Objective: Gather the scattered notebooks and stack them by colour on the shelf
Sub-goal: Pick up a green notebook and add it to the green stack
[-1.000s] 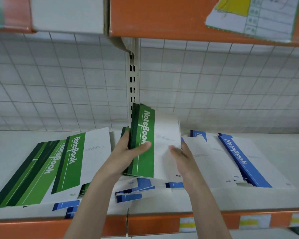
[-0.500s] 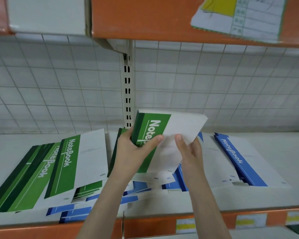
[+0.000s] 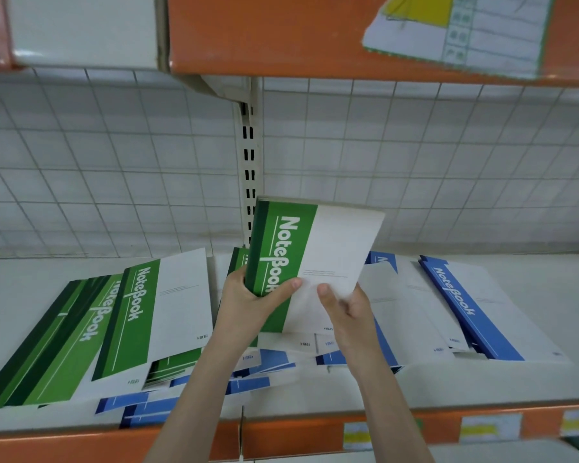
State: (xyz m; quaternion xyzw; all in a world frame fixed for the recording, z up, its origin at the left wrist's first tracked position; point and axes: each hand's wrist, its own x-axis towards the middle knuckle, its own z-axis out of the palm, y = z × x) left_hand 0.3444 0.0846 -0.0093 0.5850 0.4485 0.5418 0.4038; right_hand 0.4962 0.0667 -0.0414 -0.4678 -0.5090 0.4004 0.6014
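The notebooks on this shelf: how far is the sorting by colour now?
Partly done. Green pile lies fanned on the left; blue pile sits on the right. In hand: left hand and right hand hold a green bundle above the shelf. Left: mixed notebooks underneath, and squaring the piles.

Two hands are showing: the left hand (image 3: 248,302) and the right hand (image 3: 346,307), together gripping one small bundle of green notebooks (image 3: 310,259); how many are sitting in it cannot be told. At the left, about three green notebooks (image 3: 127,322) are lying fanned out. At the right, two blue notebooks (image 3: 462,305) are lying with covers showing. Near the front edge, several more blue ones (image 3: 248,384) are peeking out, too overlapped for counting.
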